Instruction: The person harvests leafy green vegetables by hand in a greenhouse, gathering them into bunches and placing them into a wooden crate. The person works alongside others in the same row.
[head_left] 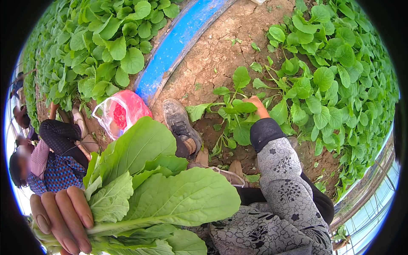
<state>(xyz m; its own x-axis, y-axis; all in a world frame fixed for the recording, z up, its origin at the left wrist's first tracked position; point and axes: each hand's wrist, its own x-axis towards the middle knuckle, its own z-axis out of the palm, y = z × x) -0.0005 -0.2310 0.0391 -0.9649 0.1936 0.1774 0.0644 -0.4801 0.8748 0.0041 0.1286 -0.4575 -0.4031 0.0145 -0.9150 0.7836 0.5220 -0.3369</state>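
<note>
My left hand [62, 218], close to the camera at the lower left, is wrapped around a bunch of leafy greens [178, 197]. The broad leaves fan out to the right, and their stem ends are mostly hidden. Farther off, my right hand [255, 104] reaches down to soil level at the edge of the right-hand bed. Its fingers are curled on the stems of a leafy green plant [237, 111], and leaves cover part of them. A patterned grey sleeve [280, 169] covers that arm.
Dense greens [344, 83] grow on the right, with another bed [105, 41] at upper left. A blue strip [181, 41] crosses cracked soil [216, 54]. A pink-and-white plastic bag [127, 111] stands beside my shoe [181, 124]. A co-worker [57, 159] crouches at left, with others behind.
</note>
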